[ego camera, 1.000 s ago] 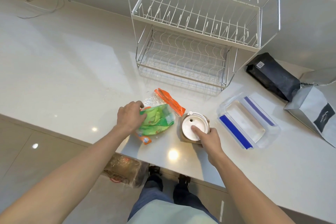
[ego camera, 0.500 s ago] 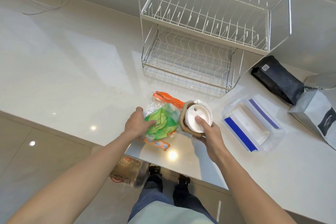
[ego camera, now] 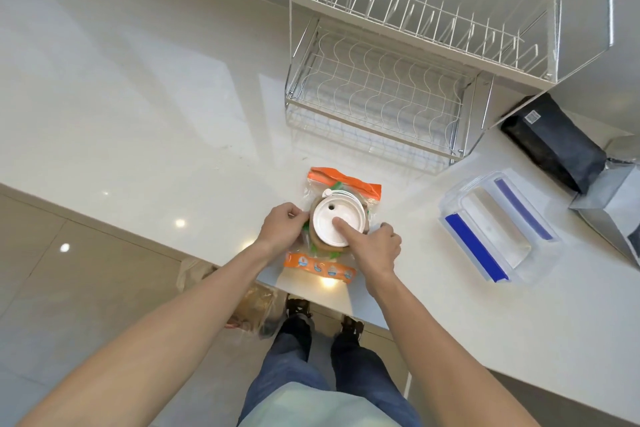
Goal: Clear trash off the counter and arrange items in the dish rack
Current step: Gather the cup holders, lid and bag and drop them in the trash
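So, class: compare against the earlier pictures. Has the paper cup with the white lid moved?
Yes. The cup has shifted left, away from the clear container, and now sits over the orange-edged plastic bag.

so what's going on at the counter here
A person is gathering trash at the counter's near edge. The right hand holds a paper cup with a white lid over a plastic snack bag, thumb pressing the lid. The left hand pinches the bag's left side. The dish rack behind holds nothing, and a clear container sits to the right.
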